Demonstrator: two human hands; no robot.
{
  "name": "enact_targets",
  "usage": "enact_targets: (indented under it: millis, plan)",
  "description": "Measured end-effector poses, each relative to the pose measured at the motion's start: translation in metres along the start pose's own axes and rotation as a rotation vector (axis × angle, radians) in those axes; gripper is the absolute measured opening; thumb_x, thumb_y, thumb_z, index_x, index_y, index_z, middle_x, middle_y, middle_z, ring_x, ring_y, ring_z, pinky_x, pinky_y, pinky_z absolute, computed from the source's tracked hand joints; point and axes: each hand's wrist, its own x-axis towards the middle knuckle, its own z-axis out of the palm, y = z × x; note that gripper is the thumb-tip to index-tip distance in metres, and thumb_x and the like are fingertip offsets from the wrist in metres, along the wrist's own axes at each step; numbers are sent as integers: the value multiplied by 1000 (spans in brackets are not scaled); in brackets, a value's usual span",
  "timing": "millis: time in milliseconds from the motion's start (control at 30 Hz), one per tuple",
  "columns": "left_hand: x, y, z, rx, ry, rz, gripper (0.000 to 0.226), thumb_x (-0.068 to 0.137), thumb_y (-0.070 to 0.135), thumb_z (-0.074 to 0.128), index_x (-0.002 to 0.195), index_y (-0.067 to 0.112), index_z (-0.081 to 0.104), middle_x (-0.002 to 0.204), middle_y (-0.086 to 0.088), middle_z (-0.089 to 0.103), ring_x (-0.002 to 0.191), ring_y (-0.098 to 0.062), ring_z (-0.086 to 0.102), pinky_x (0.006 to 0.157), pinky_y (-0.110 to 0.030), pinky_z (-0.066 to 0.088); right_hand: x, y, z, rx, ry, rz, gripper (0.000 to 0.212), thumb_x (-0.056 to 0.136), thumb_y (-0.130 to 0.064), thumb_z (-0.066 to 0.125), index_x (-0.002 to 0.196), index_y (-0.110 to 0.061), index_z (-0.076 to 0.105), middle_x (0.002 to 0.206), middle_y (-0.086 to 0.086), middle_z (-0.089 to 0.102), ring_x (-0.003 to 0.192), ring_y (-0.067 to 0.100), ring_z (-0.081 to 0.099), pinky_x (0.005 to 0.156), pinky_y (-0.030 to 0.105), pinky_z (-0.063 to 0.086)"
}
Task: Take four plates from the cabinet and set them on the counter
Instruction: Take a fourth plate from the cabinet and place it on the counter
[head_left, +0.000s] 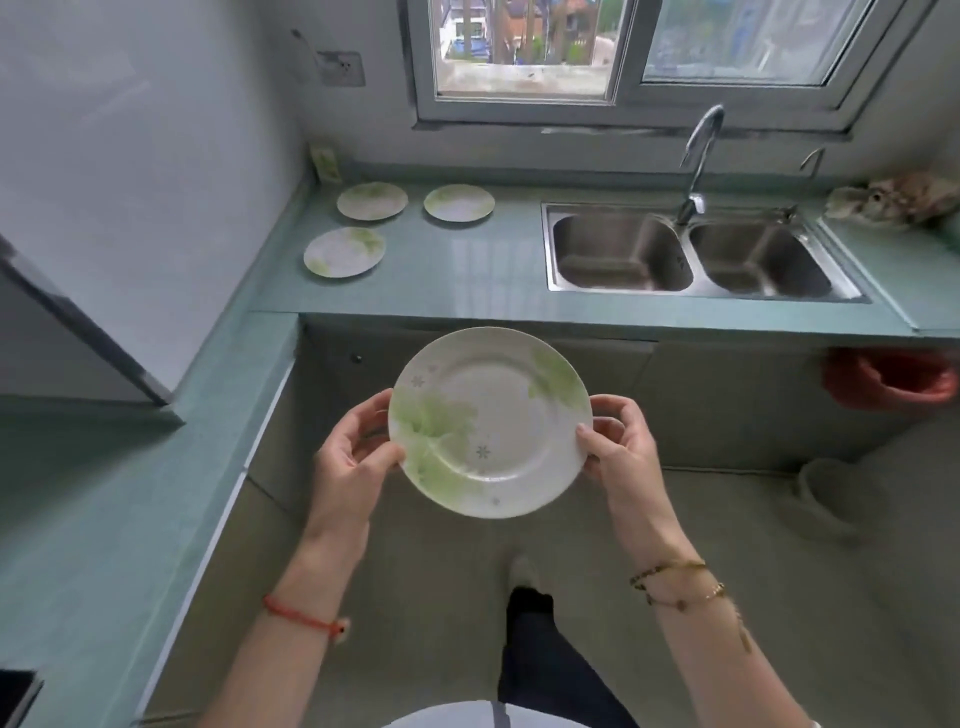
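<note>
I hold a white plate with green leaf print (491, 422) level in front of me, below the counter's front edge. My left hand (353, 457) grips its left rim and my right hand (618, 447) grips its right rim. Three matching plates lie flat on the green counter (467, 280) at the far left: one at the back left (372, 201), one at the back to its right (459, 203), one nearer the front (344, 252). They lie apart from each other. The cabinet is not in view.
A steel double sink (691, 254) with a tall tap (698, 161) fills the counter's right half. A second counter run (104, 519) extends along my left. A red bag (891, 379) hangs under the counter at right. A window sits above the sink.
</note>
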Motion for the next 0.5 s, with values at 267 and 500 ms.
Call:
enact_targets:
  millis: [267, 500]
  plan:
    - [150, 17, 48, -15, 77, 15, 51, 81, -10, 61, 122, 20, 65, 113, -4, 72, 109, -20, 68, 91, -37, 57, 174, -36, 33, -63, -91, 14, 25, 89, -2, 56, 109, -16, 56, 98, 13, 65, 91, 27, 62, 85, 47, 54]
    - [268, 30, 85, -22, 209, -1, 50, 82, -11, 61, 117, 24, 67, 112, -1, 73, 107, -16, 69, 91, -36, 56, 314, -63, 66, -131, -175, 54, 28, 89, -4, 55, 115, -15, 52, 101, 13, 62, 88, 23, 61, 67, 31, 53]
